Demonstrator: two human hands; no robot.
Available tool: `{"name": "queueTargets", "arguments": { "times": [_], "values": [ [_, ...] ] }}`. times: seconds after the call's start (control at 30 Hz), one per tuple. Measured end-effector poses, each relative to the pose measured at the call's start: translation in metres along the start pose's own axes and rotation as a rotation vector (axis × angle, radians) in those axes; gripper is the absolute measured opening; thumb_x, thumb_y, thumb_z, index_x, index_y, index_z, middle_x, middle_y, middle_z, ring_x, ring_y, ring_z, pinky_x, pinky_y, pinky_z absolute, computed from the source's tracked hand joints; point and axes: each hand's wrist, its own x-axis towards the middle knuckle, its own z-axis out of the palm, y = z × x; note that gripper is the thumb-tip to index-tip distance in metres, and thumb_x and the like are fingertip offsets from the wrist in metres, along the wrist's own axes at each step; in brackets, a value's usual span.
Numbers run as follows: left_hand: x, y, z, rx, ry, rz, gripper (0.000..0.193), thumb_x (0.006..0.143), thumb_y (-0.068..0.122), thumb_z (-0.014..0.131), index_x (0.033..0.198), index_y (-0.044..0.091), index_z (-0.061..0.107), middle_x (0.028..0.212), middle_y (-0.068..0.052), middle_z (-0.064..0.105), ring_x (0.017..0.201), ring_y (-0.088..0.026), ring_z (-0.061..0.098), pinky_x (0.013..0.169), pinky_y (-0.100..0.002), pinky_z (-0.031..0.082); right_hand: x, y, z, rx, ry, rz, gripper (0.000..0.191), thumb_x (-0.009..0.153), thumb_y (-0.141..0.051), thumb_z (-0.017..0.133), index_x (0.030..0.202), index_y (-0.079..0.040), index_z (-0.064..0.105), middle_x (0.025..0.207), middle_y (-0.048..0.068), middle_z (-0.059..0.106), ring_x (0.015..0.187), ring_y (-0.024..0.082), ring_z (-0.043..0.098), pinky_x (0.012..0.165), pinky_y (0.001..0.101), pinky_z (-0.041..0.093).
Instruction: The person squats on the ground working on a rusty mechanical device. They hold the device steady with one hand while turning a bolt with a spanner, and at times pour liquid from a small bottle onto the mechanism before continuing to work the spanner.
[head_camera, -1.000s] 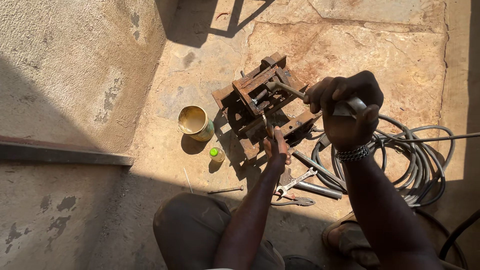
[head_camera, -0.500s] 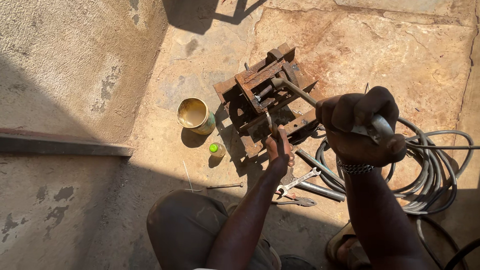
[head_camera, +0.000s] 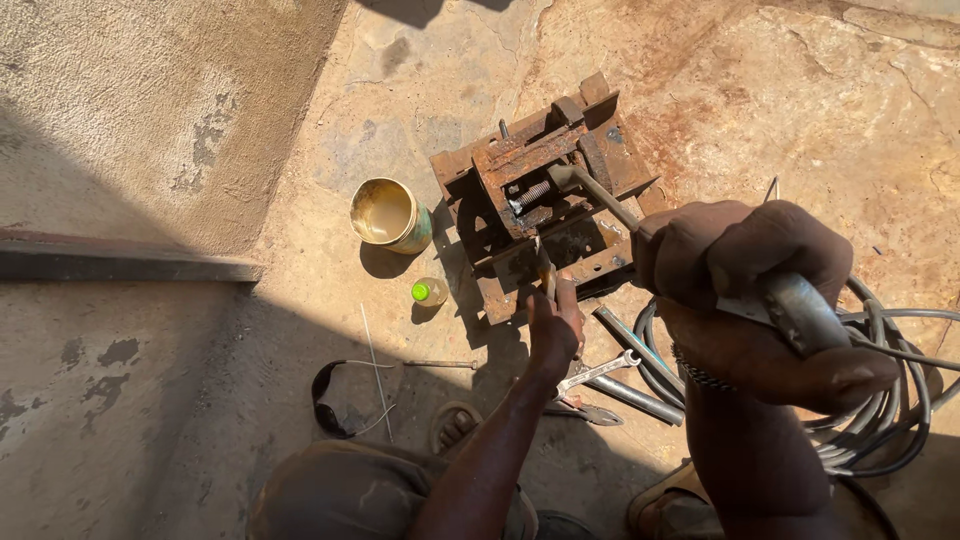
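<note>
On the concrete floor (head_camera: 300, 330), a tin can (head_camera: 388, 214) stands beside a small green-capped bottle (head_camera: 428, 292); dark goggles (head_camera: 335, 398) lie nearer, and coiled hose (head_camera: 890, 420) lies right.
</note>
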Motion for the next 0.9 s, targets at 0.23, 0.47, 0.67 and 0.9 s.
{"name": "queueTargets", "arguments": {
  "times": [0.23, 0.47, 0.67, 0.9],
  "values": [
    [-0.004, -0.011, -0.017, 0.457, 0.097, 0.318, 0.046, 0.097, 0.028, 0.061, 0.114, -0.014, 0.062, 0.1, -0.036, 0.069, 0.098, -0.046, 0.071, 0.088, -0.047, 0.055, -0.021, 0.007, 0.017, 0.073, 0.004, -0.076, 0.074, 0.096, -0.08, 0.033, 0.083, -0.007, 0.038, 0.05, 0.003, 0.025, 0.039, 0.01, 0.014, 0.039, 0.0337, 0.016],
    [-0.03, 0.003, -0.02, 0.565, 0.135, 0.391, 0.048, 0.087, 0.023, 0.066, 0.118, -0.013, 0.057, 0.104, -0.033, 0.067, 0.098, -0.044, 0.07, 0.088, -0.046, 0.056, -0.014, -0.021, 0.053, 0.024, 0.035, -0.172, 0.071, 0.1, -0.075, 0.023, 0.084, -0.007, 0.037, 0.05, 0.006, 0.023, 0.037, 0.012, 0.015, 0.038, 0.0347, 0.02],
    [-0.016, -0.005, -0.014, 0.553, 0.172, 0.531, 0.043, 0.085, 0.019, 0.065, 0.114, -0.011, 0.057, 0.097, -0.032, 0.068, 0.092, -0.046, 0.068, 0.084, -0.048, 0.056, -0.004, -0.014, 0.052, -0.103, 0.0, -0.229, 0.074, 0.099, -0.077, 0.021, 0.085, -0.006, 0.037, 0.048, 0.008, 0.027, 0.034, 0.012, 0.018, 0.037, 0.0346, 0.022],
    [-0.03, 0.007, -0.014, 0.444, 0.145, 0.408, 0.032, 0.081, 0.016, 0.067, 0.101, -0.008, 0.059, 0.087, -0.03, 0.067, 0.082, -0.046, 0.068, 0.076, -0.05, 0.055, 0.038, 0.048, 0.024, 0.039, 0.058, -0.109, 0.067, 0.103, -0.069, 0.039, 0.08, -0.006, 0.038, 0.052, 0.005, 0.029, 0.04, 0.012, 0.022, 0.042, 0.0321, 0.02]
  ]
}}
